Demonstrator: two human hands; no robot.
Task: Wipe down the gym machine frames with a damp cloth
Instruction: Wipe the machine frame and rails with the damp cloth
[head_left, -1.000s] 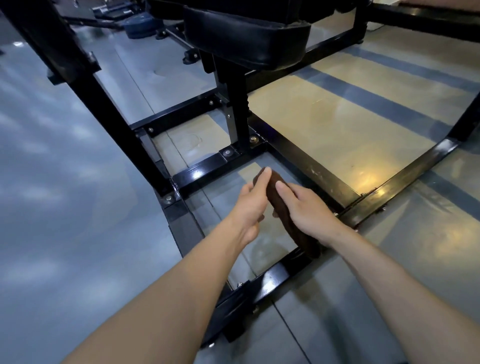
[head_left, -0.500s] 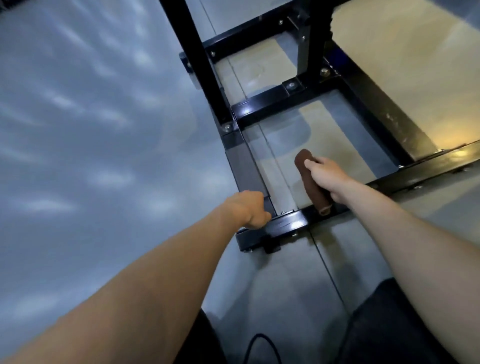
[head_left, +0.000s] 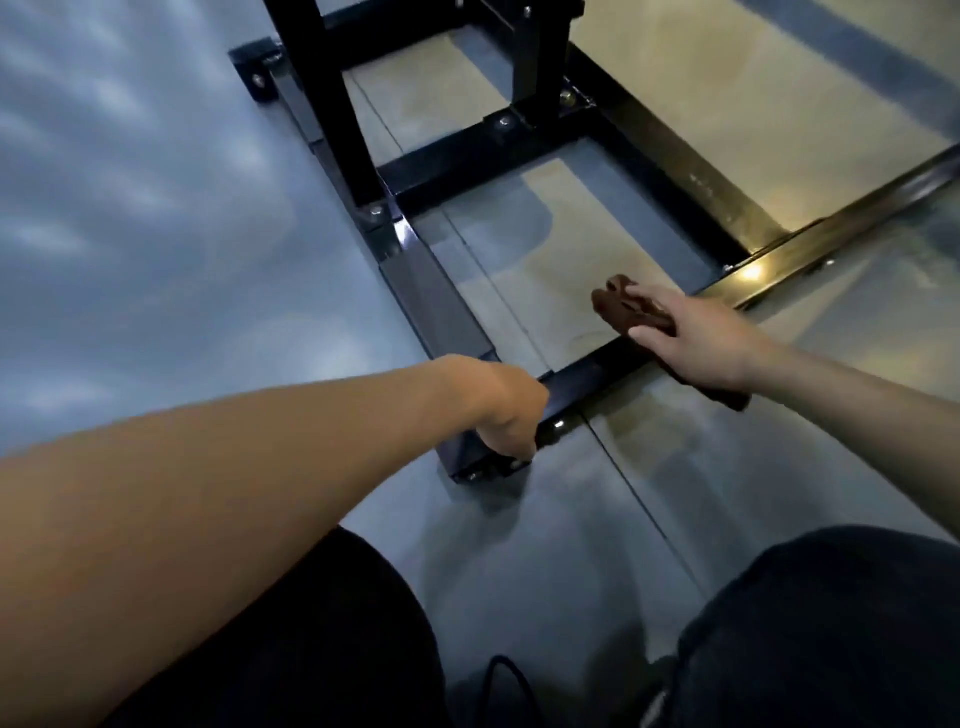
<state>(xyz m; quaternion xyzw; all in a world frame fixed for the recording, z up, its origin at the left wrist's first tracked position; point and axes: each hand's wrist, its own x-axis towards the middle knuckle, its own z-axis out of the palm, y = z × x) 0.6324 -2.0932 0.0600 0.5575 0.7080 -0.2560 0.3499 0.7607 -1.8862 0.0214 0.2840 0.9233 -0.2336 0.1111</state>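
Note:
The black steel machine frame (head_left: 447, 312) lies low on the floor as a set of joined rails. My left hand (head_left: 511, 410) curls over the frame's near corner, fingers wrapped round the end of the near rail (head_left: 587, 376). Further right on that same rail, my right hand (head_left: 701, 343) holds a rolled brown cloth (head_left: 615, 306) down against the metal. One cloth end sticks out past my fingers; the other shows under my wrist.
A black upright post (head_left: 332, 104) rises from the left rail, with bolted cross bars (head_left: 467, 150) behind it. Glossy grey and beige floor surrounds the frame. My knees in dark trousers (head_left: 831, 623) fill the bottom, with a thin black cable (head_left: 498, 670) between them.
My left hand let go of the cloth and took hold of the frame's near corner. My right hand carried the cloth down onto the near rail and slid it right. The view dropped closer.

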